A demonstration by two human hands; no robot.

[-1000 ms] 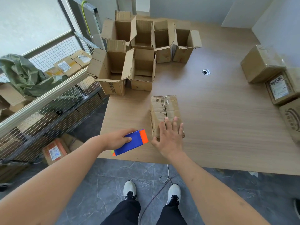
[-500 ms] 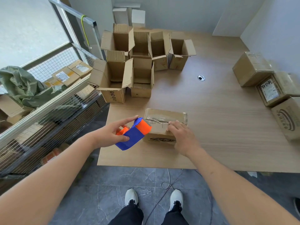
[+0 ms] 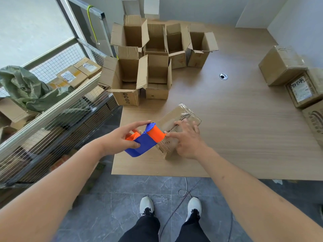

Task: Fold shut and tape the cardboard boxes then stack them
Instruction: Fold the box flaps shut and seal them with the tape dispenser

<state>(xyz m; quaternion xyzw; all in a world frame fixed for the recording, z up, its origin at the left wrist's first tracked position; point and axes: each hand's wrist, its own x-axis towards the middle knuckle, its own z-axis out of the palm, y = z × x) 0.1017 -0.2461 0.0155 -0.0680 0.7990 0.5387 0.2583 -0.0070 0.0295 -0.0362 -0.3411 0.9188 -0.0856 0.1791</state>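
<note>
— Where is the box (image 3: 176, 123)?
— Near the table's (image 3: 236, 133) front edge, flaps closed, turned at an angle. The right hand (image 3: 187, 139) presses it with spread, straight fingers.
— And the tape dispenser (image 3: 146, 139)?
— The left hand (image 3: 120, 139) grips it, fingers curled round, its orange nose touching the box's near end.
— Which step?
— Taping, I judge. Next comes a steady pull along the seam. Open boxes (image 3: 139, 67) wait behind.

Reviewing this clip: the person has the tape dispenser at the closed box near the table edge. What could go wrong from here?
1. The box sits near the table's front edge; a tape pull might drag it off.
2. The right hand rests with loose fingers, so the box could twist.
3. Right fingertips touch the dispenser mouth held by the left hand; possible nick.
</note>
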